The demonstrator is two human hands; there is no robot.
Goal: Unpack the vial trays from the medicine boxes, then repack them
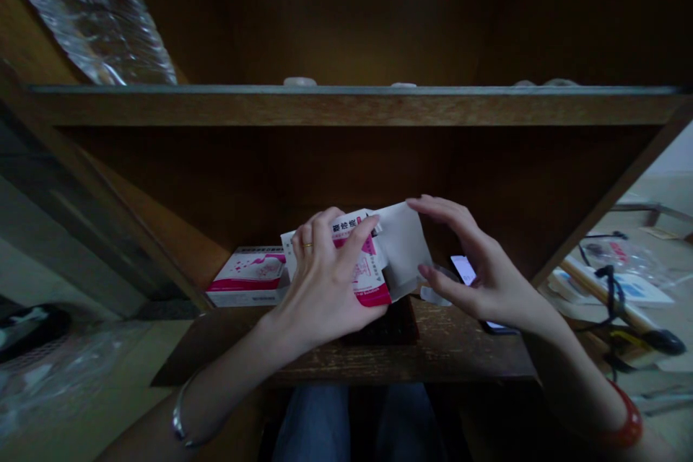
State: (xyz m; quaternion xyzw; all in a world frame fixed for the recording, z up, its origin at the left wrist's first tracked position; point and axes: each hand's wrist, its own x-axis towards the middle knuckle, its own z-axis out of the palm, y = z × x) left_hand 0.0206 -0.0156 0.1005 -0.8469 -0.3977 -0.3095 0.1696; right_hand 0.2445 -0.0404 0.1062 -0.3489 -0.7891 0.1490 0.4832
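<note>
Head view: a white-and-pink box (371,276) was held up near the front of the worktop (465,346), clamped in the grip of the left hand (319,285), with the thumb laid across its printed face. Its right end was turned toward the right hand (490,274), and there a broad white flap (403,249) could be seen extending from the printed panels. The thumb and forefinger of the right hand were spread apart at the edge of the flap; its upper corner appeared to be touched by a fingertip, but whether it was pressed could not be told.

The work was judged to be about midway. The near step, the unfolding of one end, seemed done. The box was neither closed up nor set down, and no contents could be seen, so whatever concerned its inside was judged to be left. A second box (252,273), similarly printed, was placed at the left of the worktop; it looked shut and was touched by neither hand. A phone (463,268) was partly covered by the right hand, and a small pale scrap (434,297) was seen just below the flap.
</note>
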